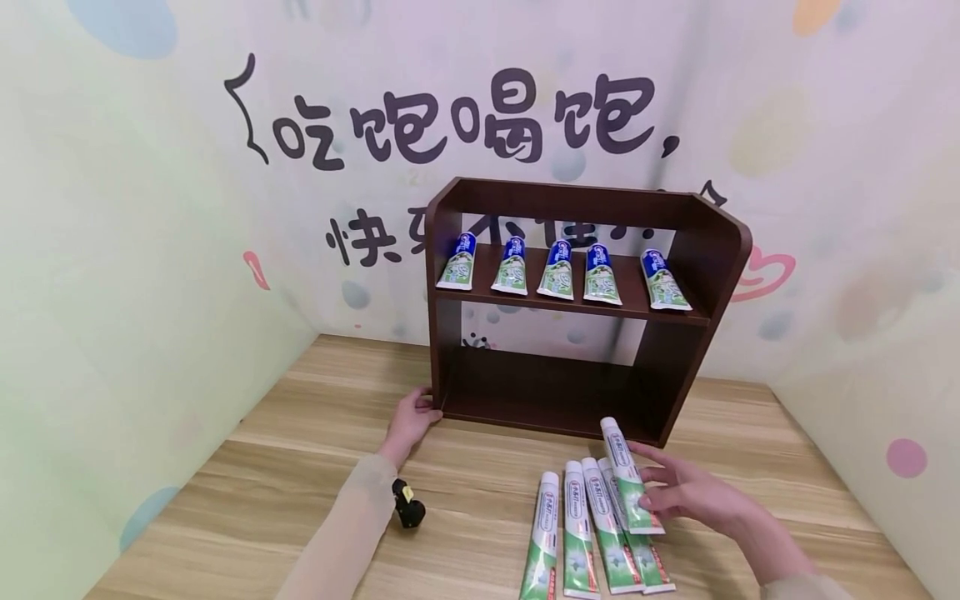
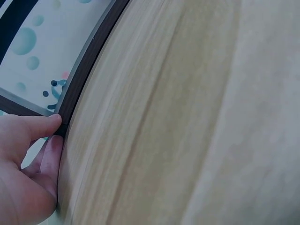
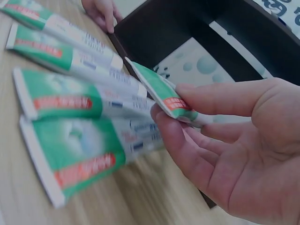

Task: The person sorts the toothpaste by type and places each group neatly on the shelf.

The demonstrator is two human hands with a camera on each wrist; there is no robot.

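White-green tube (image 1: 625,472) — green end (image 1: 643,520) pinched in right grip (image 1: 692,497), cap (image 1: 608,423) toward shelf (image 1: 540,383)

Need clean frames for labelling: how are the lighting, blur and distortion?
Head view: bright, shelf and wall lettering crisp; left wrist: dimmer, the tabletop softly focused, the shelf's lower edge bowed; right wrist: dim, lying toothpaste tubes blurred, their small print hard to read.

Pale back wall (image 1: 420,42) is bearing large dark lettering (image 1: 516,108) and pastel spots (image 1: 907,458), rising behind the wood-grained tabletop (image 1: 300,425).
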